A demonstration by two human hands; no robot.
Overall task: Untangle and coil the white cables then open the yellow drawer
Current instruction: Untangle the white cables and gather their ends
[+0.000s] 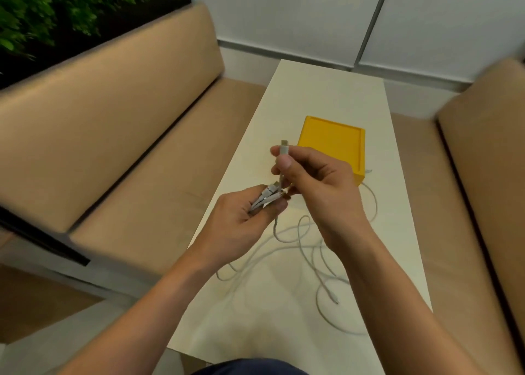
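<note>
White cables (305, 249) lie in loose tangled loops on the white table (326, 90), in front of the yellow drawer box (331, 141). My right hand (315, 175) pinches one cable just below its plug (284, 148), which points upward. My left hand (247, 212) grips a small bunch of cable ends (267, 195) just below the right hand. Strands hang from both hands down to the tangle. One free plug end (335, 299) rests on the table near my right forearm. The yellow drawer box is partly hidden behind my right hand.
Tan cushioned benches run along the table's left (127, 153) and right (488, 175) sides. A green plant wall (71, 11) fills the upper left, and white wall panels (312, 13) stand behind the table.
</note>
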